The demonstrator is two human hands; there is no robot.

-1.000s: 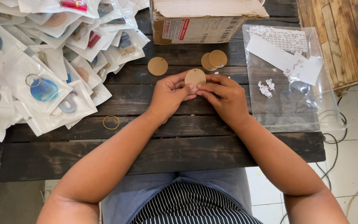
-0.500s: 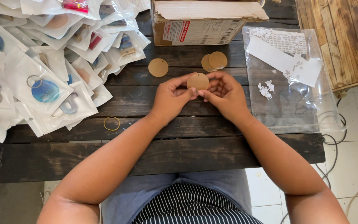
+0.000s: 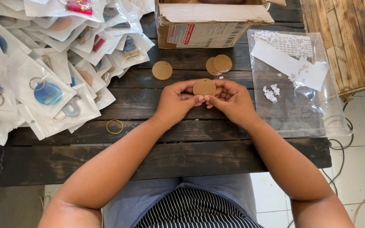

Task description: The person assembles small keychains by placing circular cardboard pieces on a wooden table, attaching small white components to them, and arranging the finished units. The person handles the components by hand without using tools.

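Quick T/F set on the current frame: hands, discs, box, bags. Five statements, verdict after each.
1. Both hands hold one round tan disc above the table: the left hand and the right hand pinch it between them. True.
2. Three more tan discs lie on the dark wooden table: a single disc and an overlapping pair. True.
3. The cardboard box stands at the near table edge by the person's lap. False: it stands at the far side, beyond the discs.
4. The bagged keychains are piled on the person's right. False: they are on the left.
5. A yellow rubber band lies on the table by the left forearm. True.
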